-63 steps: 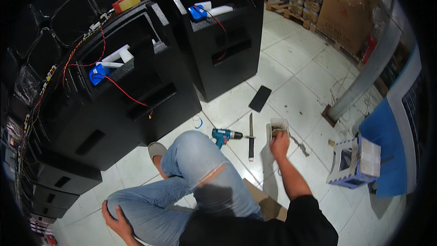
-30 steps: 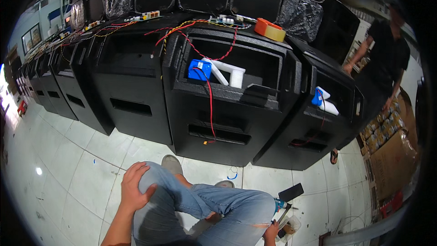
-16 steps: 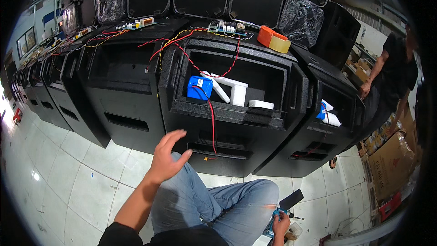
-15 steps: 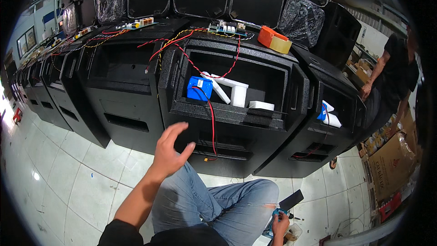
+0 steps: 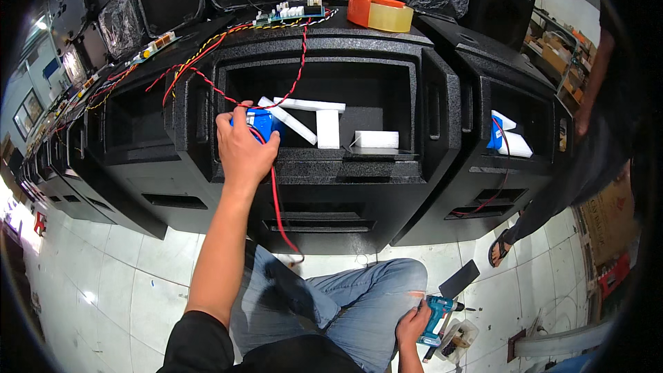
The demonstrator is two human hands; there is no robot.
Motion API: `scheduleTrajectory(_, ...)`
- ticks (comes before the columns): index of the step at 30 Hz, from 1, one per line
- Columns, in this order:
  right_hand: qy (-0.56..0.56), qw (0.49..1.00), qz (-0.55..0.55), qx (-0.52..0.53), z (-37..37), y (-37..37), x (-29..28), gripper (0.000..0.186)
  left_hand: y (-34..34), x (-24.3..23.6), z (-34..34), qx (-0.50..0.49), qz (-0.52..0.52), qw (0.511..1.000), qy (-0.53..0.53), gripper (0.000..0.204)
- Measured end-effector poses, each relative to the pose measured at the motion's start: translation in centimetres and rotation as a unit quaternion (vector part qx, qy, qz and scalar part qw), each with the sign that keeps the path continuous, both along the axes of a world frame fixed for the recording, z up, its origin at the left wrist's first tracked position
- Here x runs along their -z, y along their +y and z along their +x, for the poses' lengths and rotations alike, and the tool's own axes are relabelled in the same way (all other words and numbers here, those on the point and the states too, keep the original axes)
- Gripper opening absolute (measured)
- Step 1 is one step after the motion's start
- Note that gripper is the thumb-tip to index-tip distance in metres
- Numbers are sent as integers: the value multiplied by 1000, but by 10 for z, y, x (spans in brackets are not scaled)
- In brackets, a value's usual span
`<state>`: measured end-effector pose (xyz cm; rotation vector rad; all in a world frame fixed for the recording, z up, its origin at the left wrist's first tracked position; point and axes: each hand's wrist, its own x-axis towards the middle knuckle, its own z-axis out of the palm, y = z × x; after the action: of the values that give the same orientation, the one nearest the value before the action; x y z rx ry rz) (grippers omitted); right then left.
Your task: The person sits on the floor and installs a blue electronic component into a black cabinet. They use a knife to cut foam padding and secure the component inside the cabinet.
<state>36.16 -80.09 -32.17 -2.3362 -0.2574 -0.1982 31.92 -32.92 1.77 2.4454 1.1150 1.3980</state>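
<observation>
My left hand (image 5: 245,150) reaches into the opening of a black speaker cabinet (image 5: 331,197), its fingers curled round a blue battery pack (image 5: 266,124). From the pack a red-and-black cable (image 5: 278,211) hangs down the cabinet's front. Beside the pack, inside the opening, lie white foam strips: a slanted strip (image 5: 293,124), an upright strip (image 5: 328,129) and a short block (image 5: 376,139). By my right knee, my right hand (image 5: 411,324) is closed round a teal cordless drill (image 5: 435,314), whose bit points right.
A circuit board (image 5: 293,12) with twisted wires (image 5: 302,62) and an orange tape dispenser (image 5: 376,12) sit on the cabinet top. Another cabinet at right holds a blue pack (image 5: 495,131) and foam. A person's sandalled foot (image 5: 502,249) stands right, beyond a dark plate (image 5: 459,278) and plastic tub (image 5: 460,338).
My left hand has moved up and forward from above my knee and taken hold of the blue battery pack. My right hand with the drill shows more fully. The view has shifted.
</observation>
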Motion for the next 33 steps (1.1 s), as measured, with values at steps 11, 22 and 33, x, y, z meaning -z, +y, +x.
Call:
scheduleTrajectory(11,28,1000,13,-3,11,-14,9,42,-12,-69,-2,407,61,893,183,99)
scheduleTrajectory(22,66,983,161,52,11,-25,6,28,36,-37,5,541,-143,829,11,76)
scheduleTrajectory(33,186,957,-100,198,37,-106,95,38,80,-6,5,404,-69,911,43,46)
